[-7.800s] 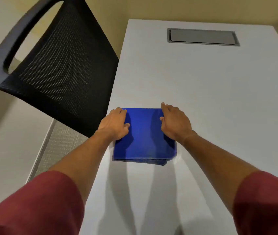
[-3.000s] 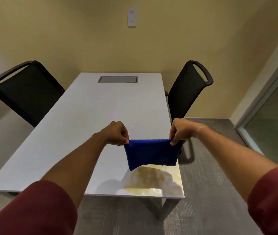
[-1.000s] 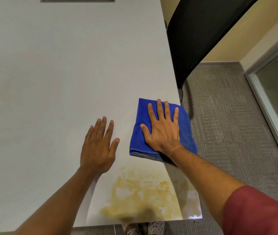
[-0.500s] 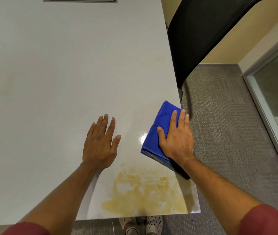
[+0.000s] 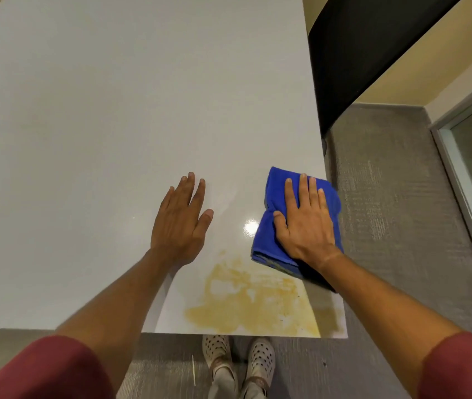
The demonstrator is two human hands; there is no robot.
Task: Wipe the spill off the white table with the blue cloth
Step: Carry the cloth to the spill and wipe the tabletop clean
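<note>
A yellow-brown spill [image 5: 253, 300] is smeared over the near right corner of the white table [image 5: 113, 110]. The folded blue cloth [image 5: 272, 197] lies at the table's right edge, just beyond the spill, with part of it hanging past the edge. My right hand [image 5: 305, 223] presses flat on the cloth, thumb hooked at its left side. My left hand [image 5: 181, 220] rests flat on the bare table, fingers spread, to the left of the cloth and above the spill's left end.
A black chair [image 5: 358, 47] stands close to the table's right side at the back. Grey carpet [image 5: 387, 211] lies to the right, with a glass door frame [image 5: 465, 174] beyond it. My shoes [image 5: 239, 352] show below the table's near edge.
My right hand has shifted with the cloth along the right edge, and the cloth now lies less tilted than half a second ago. The left hand has stayed flat on the table.
</note>
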